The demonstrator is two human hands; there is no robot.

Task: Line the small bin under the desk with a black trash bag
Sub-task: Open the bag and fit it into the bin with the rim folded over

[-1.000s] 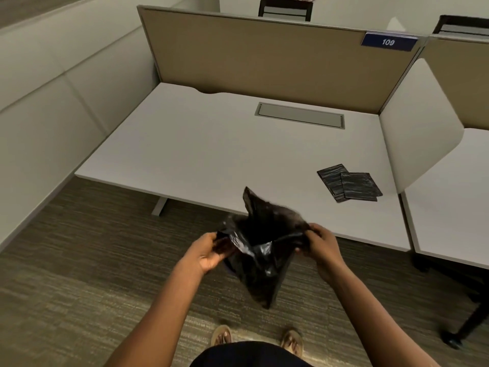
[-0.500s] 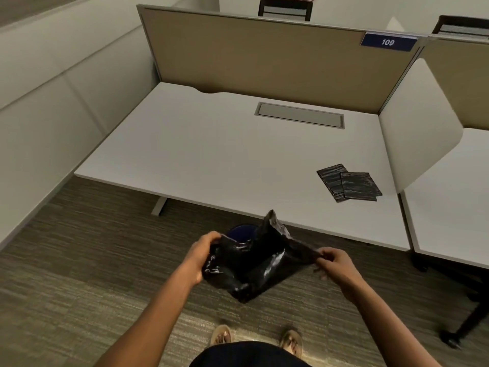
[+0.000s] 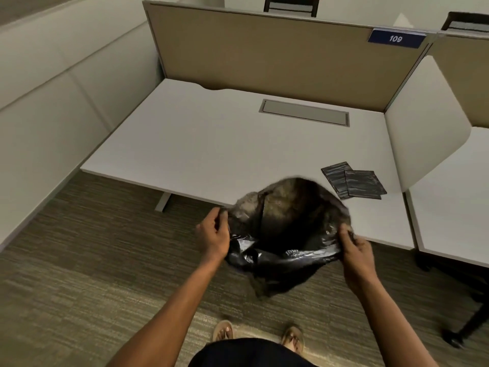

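Observation:
A black trash bag hangs in the air in front of the white desk, puffed up with air and blurred at its top. My left hand grips the bag's rim on the left side. My right hand grips the rim on the right side, so the mouth is stretched wide between them. The small bin is hidden behind the bag.
Two folded black bags lie on the desk's right front part. A beige partition backs the desk. A white divider stands on the right. Carpet floor spreads below, with my feet near the bottom.
My hands have pulled further apart and the bag has filled with air and ballooned upward. The blue bin rim seen half a second ago is now covered by the bag.

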